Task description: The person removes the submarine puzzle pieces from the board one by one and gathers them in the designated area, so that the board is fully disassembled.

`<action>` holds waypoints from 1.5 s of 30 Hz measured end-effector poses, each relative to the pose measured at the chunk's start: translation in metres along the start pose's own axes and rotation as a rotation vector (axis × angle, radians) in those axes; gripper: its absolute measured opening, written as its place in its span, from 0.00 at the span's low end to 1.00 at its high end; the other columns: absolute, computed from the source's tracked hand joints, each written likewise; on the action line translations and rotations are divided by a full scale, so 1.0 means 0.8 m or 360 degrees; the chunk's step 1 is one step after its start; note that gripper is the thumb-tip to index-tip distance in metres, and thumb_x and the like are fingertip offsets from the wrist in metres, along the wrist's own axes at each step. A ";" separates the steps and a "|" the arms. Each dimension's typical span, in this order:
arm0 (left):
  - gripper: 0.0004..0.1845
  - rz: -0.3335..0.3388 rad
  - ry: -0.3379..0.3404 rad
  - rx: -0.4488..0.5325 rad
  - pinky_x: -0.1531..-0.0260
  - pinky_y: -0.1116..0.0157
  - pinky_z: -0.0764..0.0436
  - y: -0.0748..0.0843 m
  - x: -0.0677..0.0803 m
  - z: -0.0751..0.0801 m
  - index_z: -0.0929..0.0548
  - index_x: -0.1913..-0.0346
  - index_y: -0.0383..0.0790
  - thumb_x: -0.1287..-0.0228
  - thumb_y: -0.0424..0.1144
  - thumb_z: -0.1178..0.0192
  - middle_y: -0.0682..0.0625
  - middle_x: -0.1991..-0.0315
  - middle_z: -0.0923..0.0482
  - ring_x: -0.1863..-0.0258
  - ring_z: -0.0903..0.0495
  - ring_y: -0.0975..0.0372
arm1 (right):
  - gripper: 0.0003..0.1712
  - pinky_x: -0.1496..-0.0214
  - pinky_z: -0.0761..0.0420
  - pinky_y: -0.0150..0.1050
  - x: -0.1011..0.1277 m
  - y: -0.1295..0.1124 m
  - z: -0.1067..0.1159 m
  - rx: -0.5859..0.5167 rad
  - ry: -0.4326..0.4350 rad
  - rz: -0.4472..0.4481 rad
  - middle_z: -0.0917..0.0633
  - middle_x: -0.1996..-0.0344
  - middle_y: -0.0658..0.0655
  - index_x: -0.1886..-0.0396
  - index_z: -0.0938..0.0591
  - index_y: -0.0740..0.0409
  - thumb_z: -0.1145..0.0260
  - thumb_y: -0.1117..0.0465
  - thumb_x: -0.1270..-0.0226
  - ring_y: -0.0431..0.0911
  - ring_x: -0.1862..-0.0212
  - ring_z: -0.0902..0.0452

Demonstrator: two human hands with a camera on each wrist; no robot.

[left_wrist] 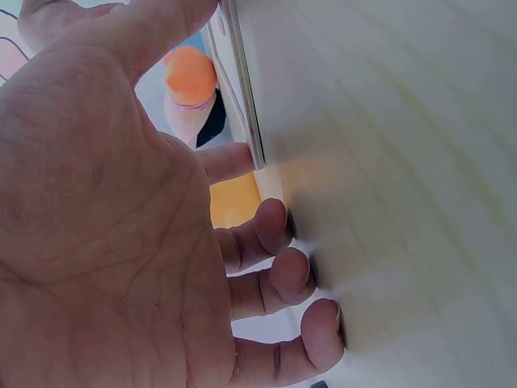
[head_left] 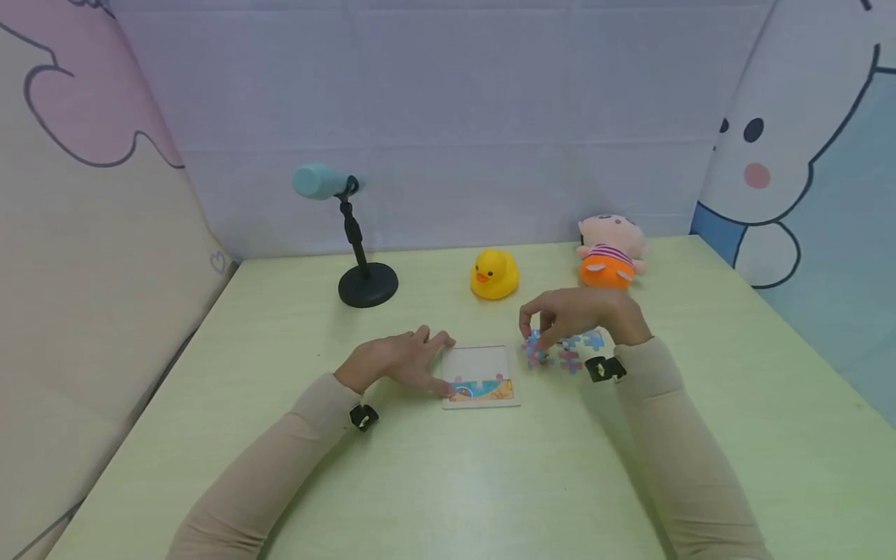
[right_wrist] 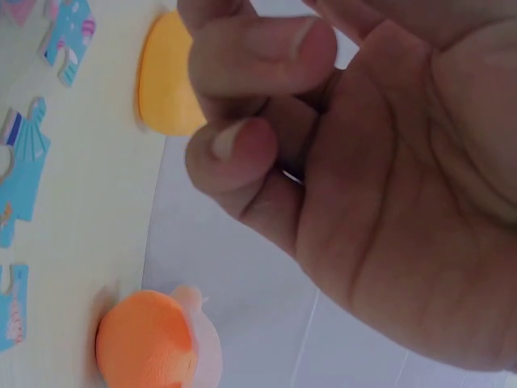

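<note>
Bracing the puzzle tray (head_left: 478,362) on the surface (head_left: 490,482) with left grip (head_left: 400,362) splayed along one edge—probably against sliding—and holding right grip (head_left: 579,309) at loose pieces (head_left: 570,359) just beside, no telling whether pinching any.

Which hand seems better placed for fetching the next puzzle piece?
Likely the right hand: it is down among the loose jigsaw pieces, while the left hand touches the puzzle tray.

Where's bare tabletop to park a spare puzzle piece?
Bare: the near tabletop between left sleeve and right sleeve, and farther right; also left of the black stand. Crowded: just right of the puzzle frame, where loose pieces lie around the right hand.
</note>
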State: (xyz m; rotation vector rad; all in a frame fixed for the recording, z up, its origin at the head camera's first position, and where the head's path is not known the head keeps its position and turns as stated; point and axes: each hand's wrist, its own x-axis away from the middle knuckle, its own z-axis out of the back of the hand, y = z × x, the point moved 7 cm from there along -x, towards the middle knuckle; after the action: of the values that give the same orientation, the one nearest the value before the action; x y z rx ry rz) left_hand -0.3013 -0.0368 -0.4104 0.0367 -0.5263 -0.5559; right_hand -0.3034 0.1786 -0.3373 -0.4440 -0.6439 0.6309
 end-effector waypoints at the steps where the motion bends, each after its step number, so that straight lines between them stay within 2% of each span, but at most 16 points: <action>1: 0.47 0.0001 -0.0002 -0.0002 0.49 0.53 0.24 0.000 0.000 0.000 0.44 0.25 0.55 0.42 0.71 0.40 0.41 0.39 0.36 0.49 0.28 0.52 | 0.09 0.61 0.26 0.41 0.003 0.001 0.002 -0.0008 0.0003 -0.0003 0.17 0.69 0.57 0.56 0.20 0.54 0.31 0.63 0.33 0.51 0.66 0.23; 6: 0.47 -0.0006 0.0009 -0.0016 0.50 0.53 0.24 0.001 0.002 0.003 0.44 0.25 0.55 0.42 0.71 0.40 0.41 0.40 0.35 0.50 0.28 0.52 | 0.09 0.58 0.24 0.46 0.015 0.011 0.009 -0.0032 0.0029 -0.0047 0.16 0.68 0.57 0.54 0.19 0.53 0.32 0.64 0.32 0.51 0.66 0.23; 11: 0.46 -0.0016 0.0016 -0.0006 0.50 0.53 0.24 0.000 0.001 0.002 0.44 0.26 0.55 0.42 0.71 0.40 0.41 0.40 0.35 0.50 0.28 0.52 | 0.09 0.56 0.22 0.48 0.025 0.019 0.014 0.0007 0.0057 -0.0076 0.15 0.66 0.52 0.53 0.18 0.53 0.33 0.63 0.31 0.51 0.63 0.21; 17: 0.47 -0.0014 0.0008 -0.0001 0.49 0.53 0.24 -0.001 -0.001 -0.001 0.44 0.25 0.55 0.42 0.71 0.40 0.41 0.39 0.35 0.49 0.28 0.52 | 0.08 0.60 0.24 0.43 0.031 0.030 0.016 -0.0045 0.0045 -0.0120 0.16 0.68 0.54 0.54 0.18 0.53 0.33 0.63 0.31 0.50 0.66 0.23; 24: 0.46 -0.0029 0.0010 0.0008 0.50 0.53 0.24 0.001 0.003 0.001 0.44 0.25 0.55 0.41 0.70 0.40 0.41 0.40 0.35 0.49 0.28 0.52 | 0.08 0.61 0.28 0.39 0.037 0.048 0.017 -0.0088 0.0024 -0.0227 0.16 0.68 0.56 0.56 0.18 0.51 0.30 0.60 0.32 0.49 0.64 0.25; 31: 0.46 -0.0032 0.0021 0.0015 0.50 0.53 0.24 0.000 0.002 0.001 0.44 0.25 0.54 0.41 0.70 0.40 0.41 0.40 0.35 0.50 0.28 0.52 | 0.08 0.68 0.31 0.35 0.043 0.064 0.018 -0.0187 0.0000 -0.0268 0.23 0.76 0.53 0.56 0.18 0.56 0.31 0.61 0.33 0.43 0.75 0.33; 34: 0.46 -0.0033 0.0022 0.0010 0.49 0.53 0.24 0.000 0.002 0.001 0.44 0.25 0.54 0.41 0.70 0.40 0.41 0.40 0.35 0.50 0.28 0.52 | 0.08 0.67 0.31 0.36 0.045 0.071 0.018 -0.0224 -0.0014 -0.0251 0.24 0.78 0.51 0.57 0.20 0.59 0.32 0.63 0.33 0.43 0.77 0.35; 39: 0.47 -0.0026 0.0011 0.0022 0.48 0.52 0.25 0.000 0.002 0.000 0.44 0.25 0.55 0.41 0.70 0.40 0.40 0.39 0.36 0.48 0.29 0.51 | 0.05 0.64 0.31 0.39 0.046 0.083 0.016 -0.0261 -0.0035 -0.0258 0.24 0.77 0.51 0.60 0.20 0.57 0.33 0.64 0.33 0.43 0.76 0.34; 45: 0.47 -0.0028 0.0004 0.0019 0.48 0.52 0.25 -0.001 0.001 0.000 0.44 0.25 0.55 0.41 0.71 0.40 0.40 0.39 0.36 0.48 0.29 0.52 | 0.04 0.63 0.30 0.39 0.047 0.101 0.009 -0.0449 -0.0097 -0.0380 0.23 0.76 0.53 0.64 0.22 0.57 0.34 0.66 0.32 0.45 0.74 0.33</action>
State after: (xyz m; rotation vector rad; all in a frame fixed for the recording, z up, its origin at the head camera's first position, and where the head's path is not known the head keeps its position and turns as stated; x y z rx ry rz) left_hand -0.3009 -0.0380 -0.4100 0.0537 -0.5272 -0.5695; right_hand -0.3165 0.2636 -0.3620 -0.6010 -0.8348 0.3280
